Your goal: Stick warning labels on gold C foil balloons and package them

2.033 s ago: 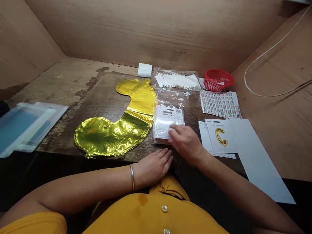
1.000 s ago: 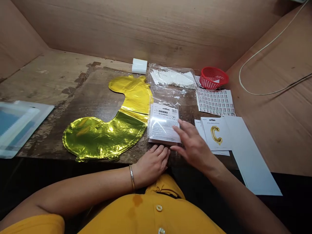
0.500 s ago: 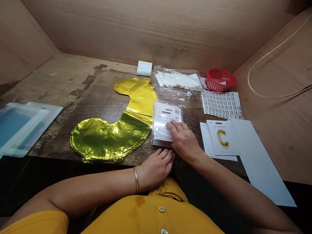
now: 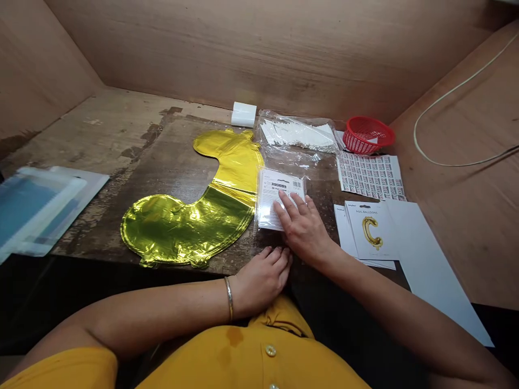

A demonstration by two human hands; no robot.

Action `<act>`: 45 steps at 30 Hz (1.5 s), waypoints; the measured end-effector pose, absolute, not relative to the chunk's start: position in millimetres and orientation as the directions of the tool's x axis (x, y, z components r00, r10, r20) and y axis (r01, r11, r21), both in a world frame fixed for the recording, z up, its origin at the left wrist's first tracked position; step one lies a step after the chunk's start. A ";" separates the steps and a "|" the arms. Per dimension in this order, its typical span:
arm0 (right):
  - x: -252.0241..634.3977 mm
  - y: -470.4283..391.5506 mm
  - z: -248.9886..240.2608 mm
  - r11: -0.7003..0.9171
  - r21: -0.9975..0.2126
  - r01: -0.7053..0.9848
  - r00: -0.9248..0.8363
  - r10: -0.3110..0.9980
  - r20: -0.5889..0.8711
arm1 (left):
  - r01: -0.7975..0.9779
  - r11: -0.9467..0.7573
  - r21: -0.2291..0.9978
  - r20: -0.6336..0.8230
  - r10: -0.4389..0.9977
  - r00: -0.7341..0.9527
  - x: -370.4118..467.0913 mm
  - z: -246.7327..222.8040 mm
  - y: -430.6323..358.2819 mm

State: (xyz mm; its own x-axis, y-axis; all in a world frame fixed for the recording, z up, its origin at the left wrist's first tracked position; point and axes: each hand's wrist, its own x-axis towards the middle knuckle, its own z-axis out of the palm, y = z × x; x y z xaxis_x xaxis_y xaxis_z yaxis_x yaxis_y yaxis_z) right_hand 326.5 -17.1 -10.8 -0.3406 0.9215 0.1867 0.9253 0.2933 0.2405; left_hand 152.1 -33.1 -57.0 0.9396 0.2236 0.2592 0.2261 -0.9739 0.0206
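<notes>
A stack of white printed cards in clear plastic packets (image 4: 271,208) lies near the table's front edge. My right hand (image 4: 306,229) rests palm down on its lower right part, fingers spread over the top card and hiding some of the print. My left hand (image 4: 261,281) lies at the table edge just below, fingers stretched out and side by side, holding nothing. A large gold foil balloon (image 4: 190,227), flat and curved like a C, touches the left side of the stack.
White cards with a gold C balloon picture (image 4: 371,232) lie on the right beside a long white sheet (image 4: 438,270). Behind them are a sticker sheet (image 4: 371,175), a red basket (image 4: 367,135) and a clear bag of white pieces (image 4: 300,135). Plastic bags (image 4: 57,200) lie at far left.
The fingers of my right hand have spread wider over the stack. The stack's front edge has shifted slightly away from me and its layers look more even. My left hand stays in place.
</notes>
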 end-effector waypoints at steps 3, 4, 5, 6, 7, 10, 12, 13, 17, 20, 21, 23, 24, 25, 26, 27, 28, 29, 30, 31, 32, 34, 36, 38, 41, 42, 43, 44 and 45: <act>329.2 -6.8 -23.9 0.226 0.248 0.942 -0.296 0.907 0.299 | 0.244 -0.970 0.022 0.270 0.240 0.932 152.2 -59.9 -34.2; 328.7 -6.0 -25.3 0.194 0.230 0.954 -0.262 0.912 0.317 | 0.248 -0.969 0.020 0.272 0.244 0.931 152.3 -59.7 -34.5; 327.7 -6.8 -24.5 0.169 0.203 0.964 -0.229 0.919 0.320 | 0.248 -0.969 0.019 0.275 0.243 0.930 152.5 -58.6 -34.8; 326.3 -9.3 -21.7 0.154 0.168 0.974 -0.200 0.931 0.306 | 0.243 -0.970 0.019 0.275 0.239 0.931 152.8 -56.5 -34.8; 325.0 -13.3 -17.2 0.143 0.132 0.981 -0.176 0.943 0.282 | 0.240 -0.971 0.026 0.274 0.237 0.932 153.2 -53.5 -34.7; 325.8 -32.9 -0.4 0.109 0.060 0.992 -0.120 0.967 0.224 | 0.269 -0.956 0.116 0.227 0.289 0.930 154.8 -41.9 -31.7; 331.3 -48.8 7.2 0.050 0.035 0.998 -0.057 0.974 0.219 | 0.299 -0.940 0.163 0.212 0.329 0.920 155.7 -36.3 -27.4; 334.8 -56.4 8.7 0.022 0.018 1.000 -0.026 0.975 0.219 | 0.306 -0.937 0.166 0.213 0.337 0.917 156.0 -34.9 -24.8; 344.9 -75.9 3.5 0.035 -0.071 0.997 -0.012 0.954 0.300 | 0.311 -0.941 0.133 0.162 0.331 0.930 157.0 -31.8 -16.1; 346.2 -77.9 -6.3 0.126 -0.082 0.989 -0.075 0.886 0.458 | 0.271 -0.948 0.170 0.085 0.288 0.954 156.7 -20.2 -11.5; 346.3 -77.6 -9.8 0.153 -0.077 0.985 -0.095 0.863 0.496 | 0.241 -0.953 0.185 0.103 0.263 0.959 156.3 -14.6 -9.3; 346.7 -77.1 -16.4 0.197 -0.081 0.977 -0.124 0.834 0.538 | 0.227 -0.956 0.186 0.227 0.267 0.937 155.2 -4.7 -2.1; 346.9 -77.3 -19.1 0.210 -0.093 0.973 -0.127 0.829 0.544 | 0.269 -0.947 0.176 0.304 0.312 0.900 154.8 -1.9 3.1; 347.0 -77.7 -21.2 0.219 -0.111 0.969 -0.124 0.828 0.548 | 0.325 -0.931 0.169 0.368 0.365 0.855 154.8 -1.1 9.1; 346.8 -78.0 -22.6 0.223 -0.130 0.966 -0.117 0.827 0.550 | 0.369 -0.915 0.165 0.401 0.404 0.822 155.0 -2.6 15.9; 346.4 -78.0 -23.3 0.218 -0.148 0.965 -0.102 0.828 0.551 | 0.393 -0.904 0.166 0.407 0.426 0.808 155.5 -6.0 22.9; 345.7 -77.4 -23.3 0.205 -0.163 0.965 -0.083 0.830 0.551 | 0.387 -0.906 0.171 0.399 0.423 0.813 156.3 -10.8 29.9; 344.8 -76.2 -22.8 0.190 -0.173 0.966 -0.065 0.833 0.549 | 0.357 -0.916 0.183 0.395 0.401 0.826 157.1 -16.2 36.3; 343.8 -74.2 -22.1 0.181 -0.180 0.967 -0.055 0.837 0.545 | 0.317 -0.927 0.200 0.402 0.373 0.837 157.8 -21.4 41.9; 342.7 -71.7 -21.2 0.180 -0.185 0.966 -0.055 0.843 0.536 | 0.285 -0.933 0.221 0.414 0.354 0.839 158.4 -25.7 46.3; 341.6 -68.9 -20.4 0.189 -0.189 0.964 -0.063 0.847 0.527 | 0.264 -0.933 0.243 0.432 0.348 0.832 158.6 -28.5 49.3; 339.5 -63.5 -19.6 0.221 -0.198 0.955 -0.091 0.852 0.516 | 0.245 -0.933 0.263 0.471 0.346 0.811 157.8 -28.5 50.1; 337.7 -60.2 -20.0 0.233 -0.204 0.951 -0.100 0.855 0.508 | 0.267 -0.933 0.240 0.515 0.355 0.780 155.2 -23.1 42.4; 336.5 -59.5 -20.9 0.222 -0.204 0.953 -0.092 0.857 0.506 | 0.239 -0.950 0.204 0.544 0.312 0.779 151.8 -18.5 26.2; 335.2 -60.6 -21.4 0.213 -0.191 0.958 -0.087 0.853 0.514 | 0.040 -0.988 0.147 0.473 0.106 0.875 149.2 -25.2 -4.9; 334.7 -60.7 -21.0 0.214 -0.187 0.959 -0.091 0.854 0.512 | 0.066 -0.989 0.129 0.422 0.115 0.899 149.5 -31.3 -13.8; 334.0 -60.3 -20.4 0.215 -0.180 0.960 -0.097 0.857 0.506 | 0.151 -0.982 0.112 0.380 0.183 0.907 150.3 -38.3 -21.0; 333.1 -59.3 -19.8 0.213 -0.171 0.962 -0.103 0.861 0.497 | 0.239 -0.966 0.101 0.339 0.259 0.905 151.4 -45.4 -26.2; 332.1 -57.6 -19.0 0.205 -0.159 0.966 -0.104 0.867 0.487 | 0.311 -0.946 0.089 0.300 0.323 0.897 152.7 -51.6 -29.5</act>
State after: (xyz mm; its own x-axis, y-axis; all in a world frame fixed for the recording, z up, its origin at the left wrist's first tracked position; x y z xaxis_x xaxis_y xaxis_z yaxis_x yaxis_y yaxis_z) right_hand 332.1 -57.6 -19.0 -0.1040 0.8674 0.4866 0.9657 0.2051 -0.1591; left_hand 152.7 -29.5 -51.6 0.8974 0.3232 0.3003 0.3110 -0.9462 0.0891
